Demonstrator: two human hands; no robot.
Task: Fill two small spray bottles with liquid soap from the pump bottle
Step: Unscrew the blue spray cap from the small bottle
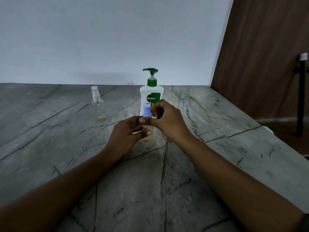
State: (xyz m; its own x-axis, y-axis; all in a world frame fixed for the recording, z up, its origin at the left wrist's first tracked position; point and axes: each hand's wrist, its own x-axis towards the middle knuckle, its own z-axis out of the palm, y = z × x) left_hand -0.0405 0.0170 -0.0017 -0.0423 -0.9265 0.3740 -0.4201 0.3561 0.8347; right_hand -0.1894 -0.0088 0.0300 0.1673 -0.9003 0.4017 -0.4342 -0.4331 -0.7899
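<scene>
The small spray bottle with the blue top [147, 112] is held upright just above the table [150, 190], near its middle and directly in front of the pump bottle [151, 96], whose lower label it partly covers. Its clear body is mostly hidden by fingers, and whether there is any liquid inside cannot be told.

The left hand [127, 133] comes in from the left and wraps its curled fingers round the clear body, fingertips showing on the near side. The right hand [168, 119] comes in from the right and grips the blue top, thumb low against its base and forefinger curled beside it. The blue top sits on the bottle; whether it is screwed tight cannot be told.

The pump bottle stands upright behind the hands, white with a green collar and green pump head, the nozzle pointing left. It carries a green "Dettol" label.

Well to the left, the second spray bottle [97, 104], clear all over with a clear cap, stands on the table apart from everything else.

The table is grey stone with dark veins. A pale wall [117, 39] rises behind it, a brown wooden panel [267, 56] stands at the right, and a dark post with a white cap [301, 97] stands at the far right edge.
</scene>
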